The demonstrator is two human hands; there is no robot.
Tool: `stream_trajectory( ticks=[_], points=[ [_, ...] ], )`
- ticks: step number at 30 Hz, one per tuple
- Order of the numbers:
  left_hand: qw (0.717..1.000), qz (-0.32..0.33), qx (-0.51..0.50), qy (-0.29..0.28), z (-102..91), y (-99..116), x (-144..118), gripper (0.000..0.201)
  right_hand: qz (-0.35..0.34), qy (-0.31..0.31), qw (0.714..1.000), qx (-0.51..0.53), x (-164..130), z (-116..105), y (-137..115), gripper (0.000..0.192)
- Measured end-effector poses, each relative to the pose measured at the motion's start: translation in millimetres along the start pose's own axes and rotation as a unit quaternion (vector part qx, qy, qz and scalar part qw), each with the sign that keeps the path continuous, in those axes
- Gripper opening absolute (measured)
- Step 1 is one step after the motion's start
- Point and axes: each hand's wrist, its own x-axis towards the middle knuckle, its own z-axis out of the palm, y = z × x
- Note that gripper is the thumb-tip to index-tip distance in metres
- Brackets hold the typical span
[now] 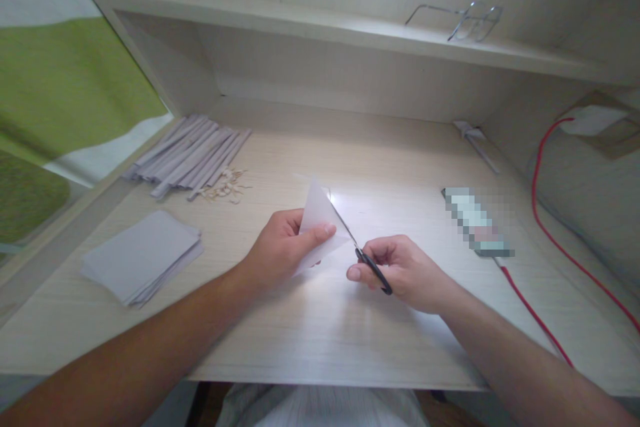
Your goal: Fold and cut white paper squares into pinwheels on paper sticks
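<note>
We see a pale wooden bench (310, 340) under a shelf (320, 23) with wire glasses (463, 19) on it. A green-and-white cloth (60, 100) hangs at far left. A red cable (550, 227) runs down the right side, past a blurred-out flat item (477, 221). Back left lies a row of rolled paper sticks (187, 155) with small scraps (225, 188) beside them; nearer, a stack of grey sheets (143, 255).

Mid-bench, the left hand (280, 247) pinches a folded white paper piece (320, 223), held up off the bench, thumb on its face. The right hand (405, 270) grips small black-handled scissors (363, 250), fingers closed round the handles, blades touching the paper's right edge. Blade gap too thin to tell.

We judge the step as cutting along the fold. The next move calls for a steady pinch and blades kept on the line, clear of the thumb.
</note>
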Motion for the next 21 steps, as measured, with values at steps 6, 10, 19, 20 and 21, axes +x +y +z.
stream_trajectory(
  ticks=[6,10,19,20,21],
  points=[
    [0.999,-0.023,-0.023,0.000,1.0,-1.2,1.0,0.040,-0.003,0.010,1.000,0.017,1.4,0.5,2.3,0.052],
    [0.998,-0.039,-0.041,-0.001,3.2,1.0,0.6,0.040,0.001,0.003,1.000,0.017,1.3,1.2,1.0,0.053],
    [0.996,-0.066,-0.055,-0.039,6.4,-1.0,0.1,0.037,0.000,0.004,1.000,0.018,1.7,1.5,1.7,0.050],
    [0.995,-0.068,-0.057,-0.042,6.8,-0.8,0.3,0.037,0.000,0.004,1.000,0.018,1.8,1.5,1.8,0.050],
    [0.995,-0.072,-0.060,-0.045,7.1,-0.6,0.4,0.037,0.001,0.005,1.000,0.017,2.0,1.5,1.9,0.050]
  ],
)
